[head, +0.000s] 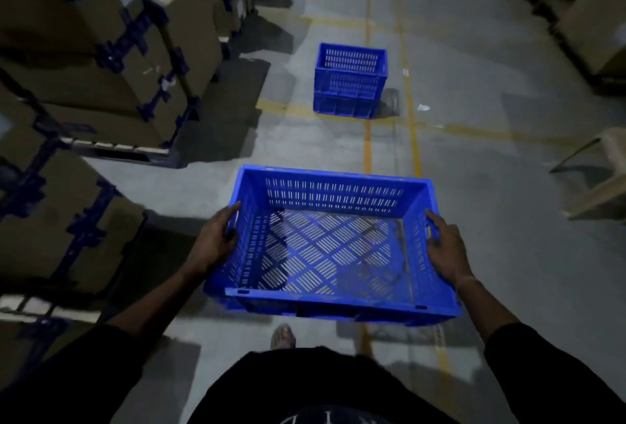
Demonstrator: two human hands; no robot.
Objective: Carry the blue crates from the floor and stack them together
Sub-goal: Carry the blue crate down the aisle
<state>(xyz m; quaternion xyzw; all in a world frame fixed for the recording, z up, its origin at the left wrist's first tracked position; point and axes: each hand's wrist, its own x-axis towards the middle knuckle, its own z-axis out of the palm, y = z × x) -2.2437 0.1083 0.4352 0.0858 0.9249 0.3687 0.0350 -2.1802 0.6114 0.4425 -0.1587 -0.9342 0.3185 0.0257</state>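
Across the lower centre of the frame we carried an empty blue slotted crate [333, 247] above the grey concrete floor [508, 237]. Our left hand [216, 240] gripped its left side wall, fingers curled over the rim; our right hand [443, 247] gripped the right wall at the handle slot. Farther up the frame, a stack of blue crates [350, 81] stood on the yellow floor lines [411, 112]. Strapped cardboard cartons [101, 51] filled the upper left.

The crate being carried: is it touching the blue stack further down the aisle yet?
Apart. The head view shows bare floor between the carried crate and the stack.
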